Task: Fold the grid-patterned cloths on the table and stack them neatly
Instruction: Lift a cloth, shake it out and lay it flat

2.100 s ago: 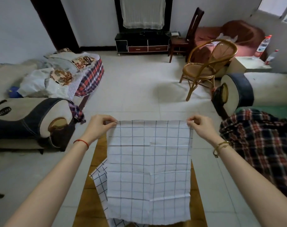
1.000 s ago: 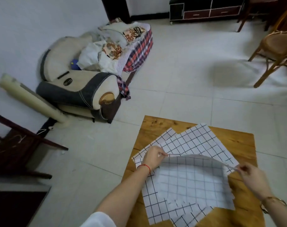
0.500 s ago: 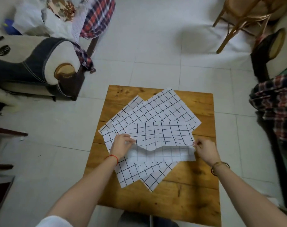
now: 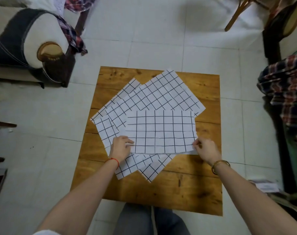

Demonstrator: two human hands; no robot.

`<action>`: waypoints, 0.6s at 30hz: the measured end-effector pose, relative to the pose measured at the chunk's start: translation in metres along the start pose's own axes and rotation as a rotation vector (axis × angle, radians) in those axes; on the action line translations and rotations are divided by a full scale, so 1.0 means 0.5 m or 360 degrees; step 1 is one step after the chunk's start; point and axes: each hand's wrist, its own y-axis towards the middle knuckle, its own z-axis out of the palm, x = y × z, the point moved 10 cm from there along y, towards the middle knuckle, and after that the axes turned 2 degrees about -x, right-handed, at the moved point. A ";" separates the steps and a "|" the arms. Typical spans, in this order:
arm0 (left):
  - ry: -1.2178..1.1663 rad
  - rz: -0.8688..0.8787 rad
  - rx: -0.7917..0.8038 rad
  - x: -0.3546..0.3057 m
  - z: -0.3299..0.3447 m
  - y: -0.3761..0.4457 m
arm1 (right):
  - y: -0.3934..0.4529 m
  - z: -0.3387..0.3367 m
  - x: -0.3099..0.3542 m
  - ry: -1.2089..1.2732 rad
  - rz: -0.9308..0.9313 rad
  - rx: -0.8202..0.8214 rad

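A white cloth with a black grid [image 4: 163, 131] lies folded in half on top of several other grid-patterned cloths [image 4: 154, 94] fanned out over the wooden table [image 4: 191, 185]. My left hand [image 4: 121, 149] pinches the folded cloth's near left corner. My right hand [image 4: 204, 148] pinches its near right corner. Both hands sit low on the table surface. The corners of the lower cloths [image 4: 147, 168] stick out toward me from under the folded one.
A sofa arm [image 4: 34, 48] stands on the left of the tiled floor, a dark sofa with plaid fabric [image 4: 283, 92] on the right, and a rattan chair leg [image 4: 234, 19] at the far right. My knees [image 4: 151, 221] are at the table's near edge.
The cloth I held up in the air has come down onto the pile and been folded in half toward me. Its top edge now lies on the near edge, and the surface is flat.
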 end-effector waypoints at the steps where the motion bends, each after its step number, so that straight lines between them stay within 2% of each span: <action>1: 0.0007 0.0011 -0.0013 -0.003 0.000 0.002 | 0.004 0.003 0.003 -0.0012 -0.0004 -0.0010; 7: 0.0059 0.0088 -0.0051 -0.013 0.007 0.059 | 0.056 0.021 0.064 -0.0012 -0.0093 -0.0061; 13: 0.0167 0.0198 -0.0033 -0.043 0.014 0.134 | 0.141 0.056 0.188 0.0002 -0.0280 -0.0094; 18: 0.0295 0.0219 -0.0018 -0.037 0.030 0.199 | 0.210 0.120 0.318 -0.0127 -0.0568 -0.0049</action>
